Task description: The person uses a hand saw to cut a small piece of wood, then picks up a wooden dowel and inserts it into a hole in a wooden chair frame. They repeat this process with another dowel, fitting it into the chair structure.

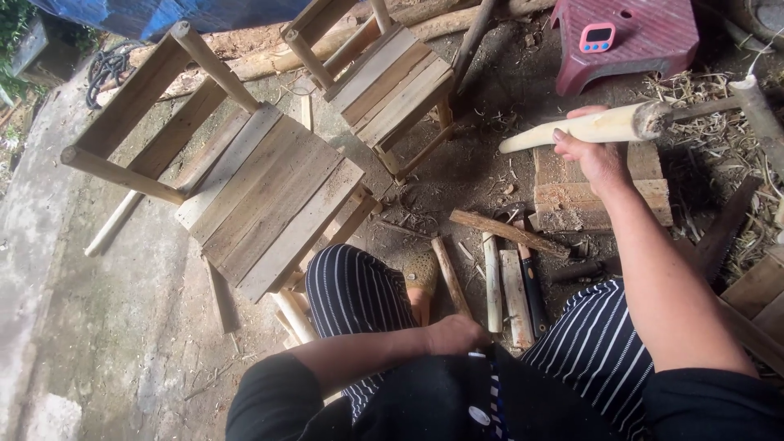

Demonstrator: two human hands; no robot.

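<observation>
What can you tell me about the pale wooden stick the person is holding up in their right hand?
The pale wooden stick is a round length of wood with its bark stripped, smooth and cream-coloured. It tapers toward a rounded left end; the right end is rough, grey and frayed. It lies nearly level, tilted slightly up to the right, above a wooden block. The right hand grips it from below near the middle, thumb over the top.
</observation>
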